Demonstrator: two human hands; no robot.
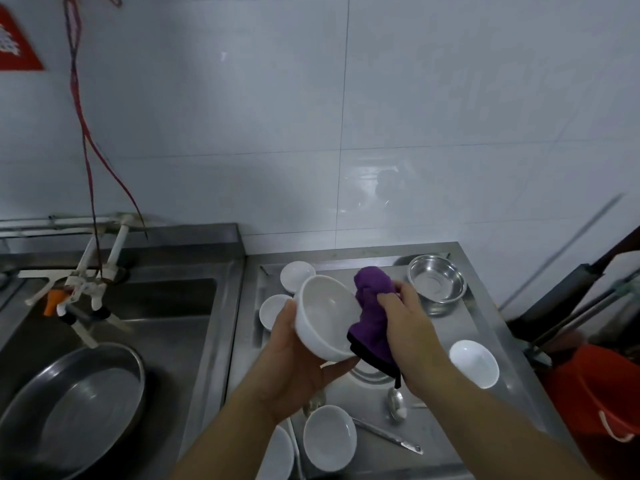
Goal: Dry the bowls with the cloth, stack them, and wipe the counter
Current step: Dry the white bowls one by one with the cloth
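We are drying one bowl, and lots of work is left.

Our left hand (pixel 294 368) holds up a white bowl (pixel 327 318) while our right hand (pixel 408 327) grips the purple cloth (pixel 372 306) against its rim. Other bowls (pixel 329 436) sit apart, unstacked, on the counter (pixel 446 431), which looks unwiped.

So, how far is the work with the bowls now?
Early, it seems. Nothing is stacked yet. The left hand holds one white bowl tilted, and the right hand presses the purple cloth against its rim. Other white bowls lie apart on the counter, for example one at the right and one near the front. Stacking and wiping the counter remain.
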